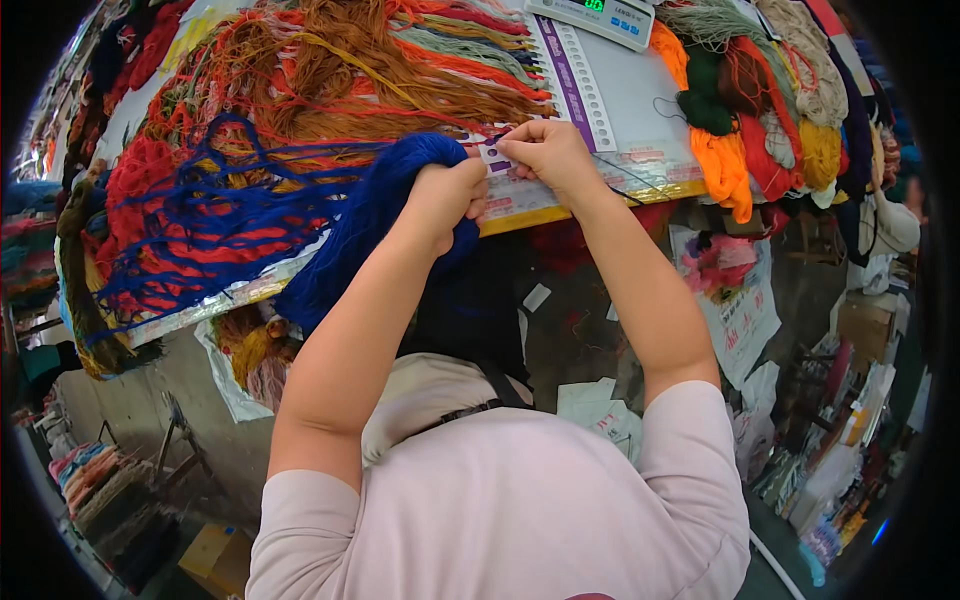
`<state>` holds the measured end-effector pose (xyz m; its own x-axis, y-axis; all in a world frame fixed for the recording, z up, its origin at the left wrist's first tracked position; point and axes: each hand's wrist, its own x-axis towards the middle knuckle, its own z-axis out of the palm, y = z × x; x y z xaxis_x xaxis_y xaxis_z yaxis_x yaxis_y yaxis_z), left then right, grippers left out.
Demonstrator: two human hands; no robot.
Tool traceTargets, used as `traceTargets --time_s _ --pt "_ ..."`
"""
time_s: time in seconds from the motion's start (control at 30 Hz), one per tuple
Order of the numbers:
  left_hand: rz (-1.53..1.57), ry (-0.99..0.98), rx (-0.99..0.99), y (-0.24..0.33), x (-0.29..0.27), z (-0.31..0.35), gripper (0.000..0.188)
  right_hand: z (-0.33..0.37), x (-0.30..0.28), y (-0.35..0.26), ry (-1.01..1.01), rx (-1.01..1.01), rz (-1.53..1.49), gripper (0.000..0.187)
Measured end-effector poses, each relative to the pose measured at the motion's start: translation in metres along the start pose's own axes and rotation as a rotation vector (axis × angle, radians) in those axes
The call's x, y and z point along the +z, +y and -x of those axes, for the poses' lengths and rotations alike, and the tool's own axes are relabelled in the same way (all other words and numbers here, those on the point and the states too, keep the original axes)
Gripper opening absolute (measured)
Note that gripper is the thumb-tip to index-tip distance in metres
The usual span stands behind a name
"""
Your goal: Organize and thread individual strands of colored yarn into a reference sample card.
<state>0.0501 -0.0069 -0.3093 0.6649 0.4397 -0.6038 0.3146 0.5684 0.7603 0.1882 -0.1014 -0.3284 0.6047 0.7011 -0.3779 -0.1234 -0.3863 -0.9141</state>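
Note:
My left hand [452, 196] is closed around a thick hank of deep blue yarn [352, 245], which loops over the hand and hangs past the table's front edge. Loose blue strands trail left across other yarn. Close to it, my right hand [556, 160] pinches the end of a white and purple card strip with punched holes [493, 155]. Any strand between those fingertips is too small to make out. A longer punched card [572, 85] lies just beyond, with brown, red and grey-green yarn ends reaching its left edge.
Brown yarn [320, 65] and red yarn [140, 200] spread over the table's left part. A digital scale [612, 22] stands at the back. Orange yarn hanks [720, 165] and other colours hang over the right edge. White bags [605, 410] and a cardboard box [218, 560] are on the floor.

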Motion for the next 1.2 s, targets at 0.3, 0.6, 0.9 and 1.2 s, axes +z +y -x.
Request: traceTargets --time_s 0.3,0.6,0.9,1.2 --pt "-0.455 0.107 -0.040 0.000 0.006 -0.033 0.026 -0.001 -0.002 0.004 -0.022 0.006 0.020 0.010" --pt "-0.371 0.105 0.005 -0.013 0.000 -0.047 0.029 0.007 -0.005 0.019 -0.096 -0.155 -0.029 0.021" --pt "0.392 0.161 0.199 0.046 -0.067 -0.002 0.011 0.014 -0.002 0.017 0.172 -0.661 0.782 0.012" --pt "0.367 -0.331 0.224 0.027 -0.037 -0.013 0.015 0.017 0.000 -0.001 0.160 -0.623 0.676 0.008"
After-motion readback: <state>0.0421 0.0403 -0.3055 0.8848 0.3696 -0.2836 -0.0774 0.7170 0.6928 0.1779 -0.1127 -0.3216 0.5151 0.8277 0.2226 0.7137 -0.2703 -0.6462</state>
